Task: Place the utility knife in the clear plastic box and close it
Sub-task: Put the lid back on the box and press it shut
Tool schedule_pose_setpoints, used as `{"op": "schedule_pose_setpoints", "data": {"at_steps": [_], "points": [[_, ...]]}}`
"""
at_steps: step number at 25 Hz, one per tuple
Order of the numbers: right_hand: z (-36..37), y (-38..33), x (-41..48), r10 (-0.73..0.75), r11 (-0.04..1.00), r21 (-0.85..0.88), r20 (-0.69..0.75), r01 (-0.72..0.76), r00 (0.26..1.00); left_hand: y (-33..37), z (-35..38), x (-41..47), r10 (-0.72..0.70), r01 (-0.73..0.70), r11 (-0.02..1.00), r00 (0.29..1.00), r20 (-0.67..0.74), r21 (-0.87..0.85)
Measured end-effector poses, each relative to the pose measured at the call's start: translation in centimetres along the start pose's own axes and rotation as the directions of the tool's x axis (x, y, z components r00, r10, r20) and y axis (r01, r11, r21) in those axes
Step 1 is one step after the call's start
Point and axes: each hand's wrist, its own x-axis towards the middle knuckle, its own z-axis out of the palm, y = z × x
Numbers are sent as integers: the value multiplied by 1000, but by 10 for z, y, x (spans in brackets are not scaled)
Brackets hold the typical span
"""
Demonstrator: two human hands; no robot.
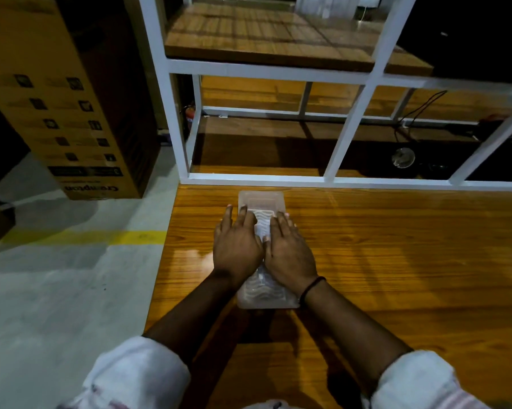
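A long clear plastic box [262,199] with a wavy ribbed lid lies lengthwise on the wooden table [396,246], its lid down. My left hand [238,246] lies flat on the left half of the lid, fingers spread. Beside it, my right hand [290,252] lies flat on the right half, the thumbs almost touching. Both palms cover the box's middle. The utility knife is not visible; the hands and the ribbed lid hide whatever is inside.
A white metal frame [278,178] with wooden shelves stands along the table's far edge, just behind the box. A tall cardboard carton [71,113] stands on the grey floor at the left. The table's left edge runs close to my left arm.
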Motion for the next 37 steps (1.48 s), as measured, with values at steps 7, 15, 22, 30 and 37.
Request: {"op": "schedule_pose_setpoints", "data": {"at_steps": [7, 15, 22, 30, 37], "points": [[-20, 3, 47, -14, 984, -178, -114, -6, 993, -1, 9, 32, -11, 21, 991, 997, -79, 131], [-7, 12, 65, -28, 999, 12, -69, 29, 997, -10, 14, 53, -19, 10, 995, 996, 91, 95], [-2, 14, 68, 8, 1000, 12, -19, -8, 1000, -10, 12, 53, -27, 20, 995, 997, 68, 103], [-16, 3, 12, -40, 990, 140, 55, 32, 998, 8, -13, 16, 32, -15, 984, 995, -96, 179], [-3, -2, -44, -86, 996, -33, 48, 88, 995, 6, 2, -64, 13, -5, 989, 999, 52, -149]]}}
